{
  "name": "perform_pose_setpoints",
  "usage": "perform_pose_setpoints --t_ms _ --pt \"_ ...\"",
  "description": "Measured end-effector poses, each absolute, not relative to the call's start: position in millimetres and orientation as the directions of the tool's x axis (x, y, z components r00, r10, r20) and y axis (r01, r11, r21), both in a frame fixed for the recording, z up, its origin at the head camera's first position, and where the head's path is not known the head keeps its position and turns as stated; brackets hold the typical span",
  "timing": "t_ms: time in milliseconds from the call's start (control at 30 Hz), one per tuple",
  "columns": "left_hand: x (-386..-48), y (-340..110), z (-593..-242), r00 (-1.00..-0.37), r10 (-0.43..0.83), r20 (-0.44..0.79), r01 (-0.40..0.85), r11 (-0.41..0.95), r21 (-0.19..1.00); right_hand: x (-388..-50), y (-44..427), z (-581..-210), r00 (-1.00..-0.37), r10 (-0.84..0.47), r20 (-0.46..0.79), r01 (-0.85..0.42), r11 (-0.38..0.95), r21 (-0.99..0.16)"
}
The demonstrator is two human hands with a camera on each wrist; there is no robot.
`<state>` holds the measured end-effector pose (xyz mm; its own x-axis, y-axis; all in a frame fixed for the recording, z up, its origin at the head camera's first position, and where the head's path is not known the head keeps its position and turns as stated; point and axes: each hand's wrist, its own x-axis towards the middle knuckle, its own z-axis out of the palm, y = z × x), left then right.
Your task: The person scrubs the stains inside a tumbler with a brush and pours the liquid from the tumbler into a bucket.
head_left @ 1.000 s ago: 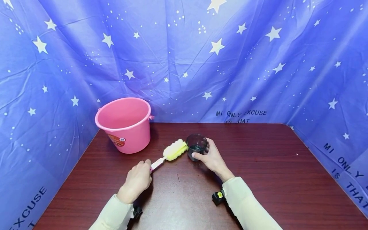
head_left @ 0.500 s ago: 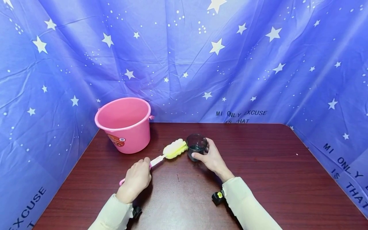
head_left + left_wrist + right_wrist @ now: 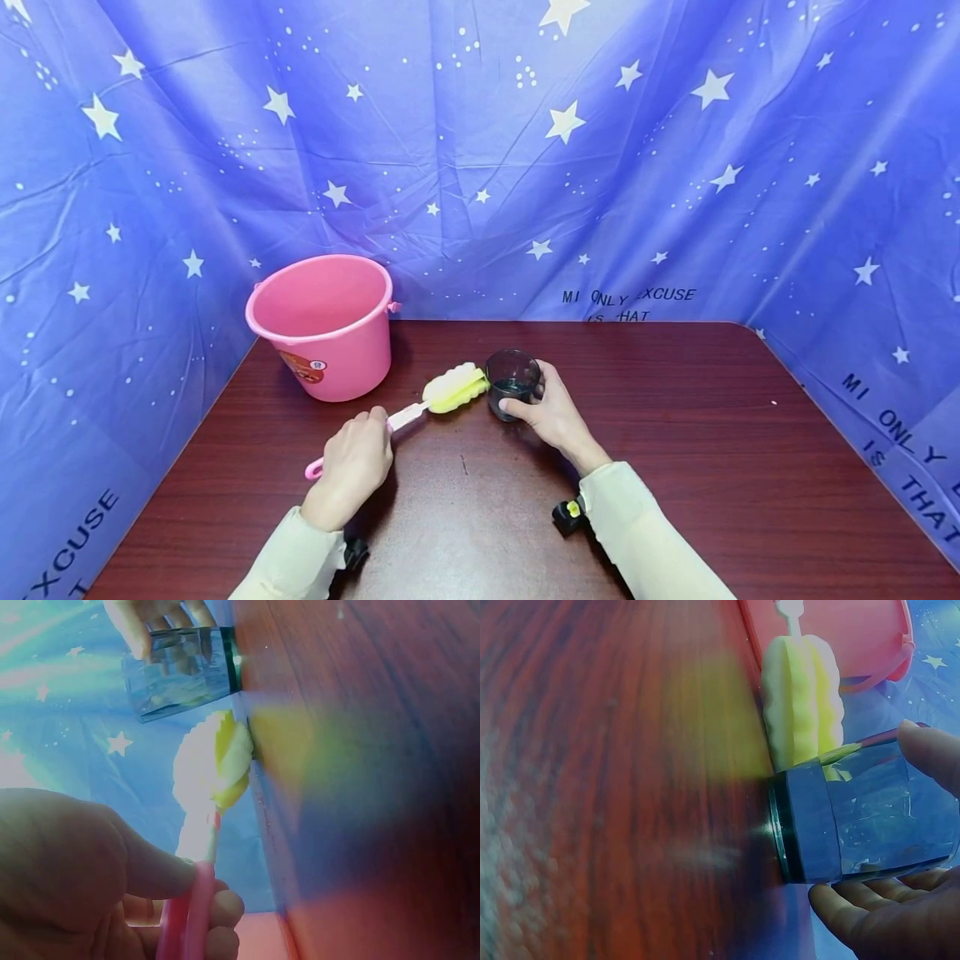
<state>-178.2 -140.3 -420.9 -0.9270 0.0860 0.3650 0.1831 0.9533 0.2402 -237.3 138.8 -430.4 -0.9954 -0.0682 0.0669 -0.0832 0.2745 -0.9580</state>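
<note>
My left hand (image 3: 348, 467) grips the pink and white handle of a sponge cup brush (image 3: 456, 387). The brush's yellow and white sponge head points at the glass, and its pink looped end sticks out behind the hand. In the left wrist view, thumb and fingers close round the pink handle (image 3: 196, 907). My right hand (image 3: 557, 417) holds a dark, see-through glass (image 3: 513, 385) upright on the table, thumb on the near side and fingers round the far right. The sponge tip is right at the glass's left side; whether they touch I cannot tell.
A pink bucket (image 3: 348, 367) with a red sticker stands at the back left of the dark red wooden table (image 3: 675, 433). Behind and around the table hangs a blue curtain (image 3: 450, 167) with white stars. A small white speck (image 3: 774, 403) lies on the right.
The left hand has shifted slightly left, and the brush's pink looped end has come into sight behind it. The sponge head has turned a little. My right hand and the glass stay put.
</note>
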Motion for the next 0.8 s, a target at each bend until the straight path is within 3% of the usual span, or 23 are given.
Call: perform_pose_setpoints --t_ms 800 --pt "-178 -145 -410 -0.881 0.050 0.471 0.188 0.949 0.252 -238 140 -431 -0.995 -0.076 0.068 -0.086 0.274 -0.958"
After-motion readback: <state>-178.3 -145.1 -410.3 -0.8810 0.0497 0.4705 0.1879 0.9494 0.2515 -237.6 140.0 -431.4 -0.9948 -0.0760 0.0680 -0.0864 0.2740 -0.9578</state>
